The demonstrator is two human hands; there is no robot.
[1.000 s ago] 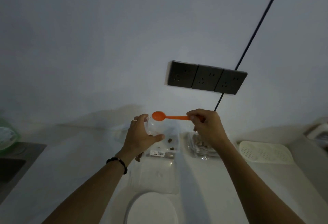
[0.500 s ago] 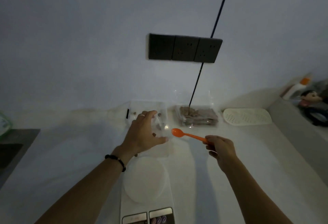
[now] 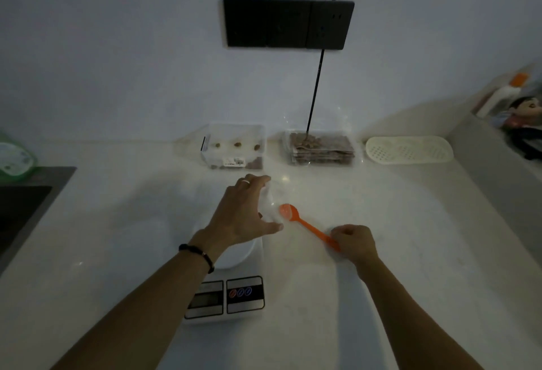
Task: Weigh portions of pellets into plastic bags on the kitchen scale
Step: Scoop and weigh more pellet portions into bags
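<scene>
Left hand (image 3: 245, 211) holds a clear plastic bag (image 3: 271, 204) above the scale (image 3: 231, 293), right hand (image 3: 353, 242) pinches the orange spoon (image 3: 305, 227); label print unreadable.

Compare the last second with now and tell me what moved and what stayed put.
The right hand brought the orange plastic spoon down from above the clear plastic pellet box to just above the white counter, pinching its handle throughout. The left hand drew back from the box toward the white kitchen scale, holding a clear plastic bag. Box, stacked filled bags and scale stayed put.
</scene>
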